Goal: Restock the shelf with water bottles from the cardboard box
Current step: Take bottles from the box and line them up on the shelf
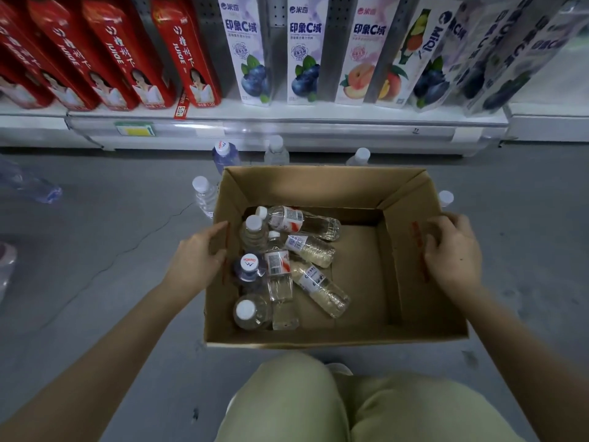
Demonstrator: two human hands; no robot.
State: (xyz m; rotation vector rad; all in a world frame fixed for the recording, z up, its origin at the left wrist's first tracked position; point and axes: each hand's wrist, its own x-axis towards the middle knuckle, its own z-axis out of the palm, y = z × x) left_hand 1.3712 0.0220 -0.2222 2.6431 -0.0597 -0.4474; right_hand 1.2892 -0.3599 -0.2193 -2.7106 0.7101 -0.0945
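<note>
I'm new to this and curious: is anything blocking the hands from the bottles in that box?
Nothing visible. The cardboard box is open on top, and the water bottles lie uncovered in its left half beside the left hand. The right hand grips the opposite wall.

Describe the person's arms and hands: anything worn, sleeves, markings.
No sleeve shows on either arm, all the way to the frame edge. The left hand and the right hand wear no gloves, and no ring, watch or bracelet is visible on fingers or wrists. The only clothing in view is the light olive-green fabric trousers over the knees.
</note>
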